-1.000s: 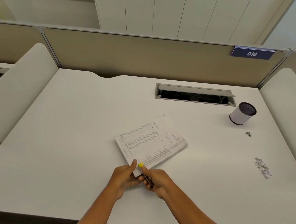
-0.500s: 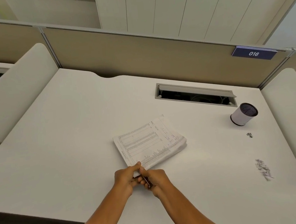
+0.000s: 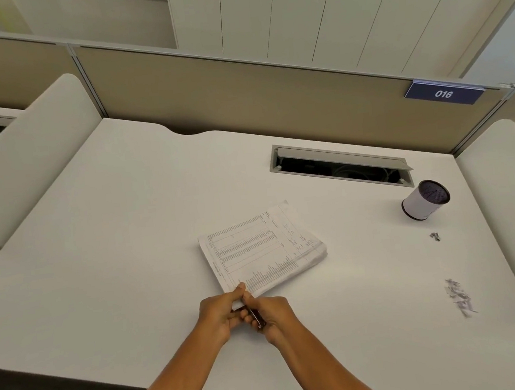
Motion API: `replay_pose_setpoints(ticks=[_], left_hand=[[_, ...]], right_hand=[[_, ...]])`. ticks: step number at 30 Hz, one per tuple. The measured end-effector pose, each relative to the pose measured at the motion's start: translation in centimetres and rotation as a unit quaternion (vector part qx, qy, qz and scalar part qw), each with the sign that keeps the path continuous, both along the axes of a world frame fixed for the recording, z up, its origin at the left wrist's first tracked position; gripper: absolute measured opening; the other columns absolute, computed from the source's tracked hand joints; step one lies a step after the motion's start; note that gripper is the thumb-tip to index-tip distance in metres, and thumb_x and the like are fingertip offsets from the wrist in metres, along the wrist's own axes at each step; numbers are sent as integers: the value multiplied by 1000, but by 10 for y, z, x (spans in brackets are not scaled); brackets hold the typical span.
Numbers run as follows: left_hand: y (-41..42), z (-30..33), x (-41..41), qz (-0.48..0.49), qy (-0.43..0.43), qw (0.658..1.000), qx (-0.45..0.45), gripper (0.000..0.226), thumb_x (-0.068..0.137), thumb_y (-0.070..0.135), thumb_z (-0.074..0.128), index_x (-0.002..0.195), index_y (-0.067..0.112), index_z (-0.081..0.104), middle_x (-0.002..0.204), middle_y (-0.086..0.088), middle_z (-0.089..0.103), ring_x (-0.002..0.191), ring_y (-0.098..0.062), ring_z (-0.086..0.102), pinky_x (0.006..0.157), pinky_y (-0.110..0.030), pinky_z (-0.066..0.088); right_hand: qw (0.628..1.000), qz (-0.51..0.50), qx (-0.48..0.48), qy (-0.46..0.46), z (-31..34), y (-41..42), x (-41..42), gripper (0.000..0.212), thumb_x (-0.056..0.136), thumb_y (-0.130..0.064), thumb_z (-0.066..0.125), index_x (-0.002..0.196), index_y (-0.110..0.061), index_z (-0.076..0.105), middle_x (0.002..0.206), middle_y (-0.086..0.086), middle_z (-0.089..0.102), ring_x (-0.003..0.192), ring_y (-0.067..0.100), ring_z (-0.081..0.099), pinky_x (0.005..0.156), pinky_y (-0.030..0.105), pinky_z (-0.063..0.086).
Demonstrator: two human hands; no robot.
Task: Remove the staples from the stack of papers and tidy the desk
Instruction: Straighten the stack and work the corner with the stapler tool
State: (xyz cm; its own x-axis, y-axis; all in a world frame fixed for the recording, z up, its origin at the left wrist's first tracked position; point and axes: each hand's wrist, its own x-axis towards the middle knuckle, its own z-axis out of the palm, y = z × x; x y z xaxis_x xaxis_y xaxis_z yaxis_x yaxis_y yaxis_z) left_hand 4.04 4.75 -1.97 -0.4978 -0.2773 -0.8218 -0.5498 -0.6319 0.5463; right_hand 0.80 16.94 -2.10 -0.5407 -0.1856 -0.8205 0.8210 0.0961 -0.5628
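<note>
A thick stack of printed papers [image 3: 263,249] lies tilted on the white desk [image 3: 113,257]. My left hand [image 3: 219,314] pinches the stack's near corner, thumb on top. My right hand [image 3: 270,315] is closed around a thin dark tool [image 3: 256,315] whose tip is hidden at that same corner, between my two hands. A pile of pulled staples [image 3: 460,297] lies at the right, and a couple of loose staples [image 3: 434,236] sit nearer the cup.
A white cup with a dark inside [image 3: 425,199] stands at the right, behind the staples. An open cable slot [image 3: 340,165] is set into the desk at the back. Padded dividers stand at both sides and a tan partition with a "016" sign behind.
The tool's yellow tip, visible a second ago above my fingers, is now hidden between my hands. Both hands have closed tighter together on the stack's near corner.
</note>
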Motion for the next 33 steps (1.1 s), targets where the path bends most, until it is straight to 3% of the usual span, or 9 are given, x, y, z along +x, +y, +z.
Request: replay_pose_setpoints(ticks=[3,6,9,12,17,25,29,33], left_hand=[[-4,4,4,-43,17,999,4,41,82,30,84,102,-4,76,97,-29,77,74,-38,69,75,-51,64],[-11,5,7,-35,27,999,1,33,92,37,73,102,5,75,95,-22,79,89,-41,77,81,-56,62],[-18,0,7,-26,24,998,-58,24,93,20,72,108,1,73,95,-20,79,87,-36,78,77,-52,64],[-19,0,7,-33,23,993,-108,11,95,11,68,97,3,74,94,-19,79,80,-30,77,64,-39,64],[-23,0,2,-46,26,984,-169,16,98,9,63,85,9,73,102,-17,77,89,-32,76,60,-34,63],[-35,-7,-2,-89,6,969,-231,21,100,12,60,83,9,71,108,-18,74,86,-36,75,62,-45,66],[-39,-8,-2,-93,-7,968,-235,13,100,15,59,99,6,70,107,-16,74,76,-35,77,63,-48,66],[-40,-6,1,-106,-4,965,-240,19,95,11,68,111,3,68,107,-14,75,80,-31,77,64,-46,66]], right_hand=[[1000,0,2,6,0,1,0,35,86,-28,86,93,5,79,69,15,72,54,18,62,50,25,48],[1000,-10,-2,11,-1,2,1,35,84,-30,87,98,1,79,70,15,72,55,17,60,49,25,46],[1000,-9,-14,6,0,3,3,38,86,-34,85,101,0,79,72,12,71,55,14,58,50,24,46],[999,0,-39,-2,2,6,5,43,87,-40,83,106,-2,78,77,10,72,58,14,58,54,25,47],[995,89,-36,-6,2,21,5,51,89,-55,76,109,-8,78,85,8,75,59,15,61,58,26,47],[981,181,-20,63,2,68,5,23,98,-30,72,107,-9,74,94,6,75,71,17,66,64,27,51],[977,140,34,155,-5,90,-3,16,97,-21,73,107,-9,73,92,9,73,68,16,66,59,26,53],[948,95,137,271,-17,111,-26,7,93,-19,75,99,-23,75,85,4,70,66,15,64,63,30,55]])
